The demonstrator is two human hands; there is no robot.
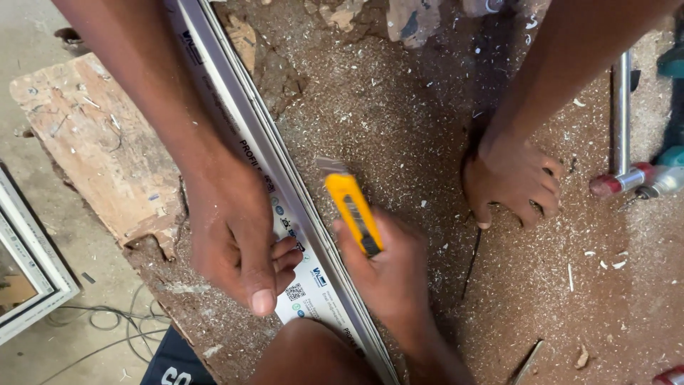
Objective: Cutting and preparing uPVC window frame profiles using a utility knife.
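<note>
Yellow plastic utility knife with a snap-off steel blade [354,214] was in our right hand [392,278]. The fingers were wrapped tight round the rear of the handle and the blade was pointing away from us. The knife lay just beside the right-hand edge of the long white plastic window profile with printed protective film [246,117]. We could not tell whether the blade tip touched the profile. Our left hand did not show.

The profile ran diagonally from the top of the view towards us, across the brown worktable strewn with sawdust and shavings [399,107].

Two more hands came in from the far side, a co-worker's:
- The co-worker's hand on the profile [235,242] pressed down on the film beside the knife, thumb extended towards us, fingers curled on the white face.
- The co-worker's other hand [513,187] rested on the sawdust well to the right of the knife, fingers bent under, holding nothing.

A steel-shafted tool with a red end [621,128] lay at the right edge of the table. A pale chipped wooden board [85,135] jutted out left of the profile. A white window frame [28,271] rested on the floor at far left.
</note>
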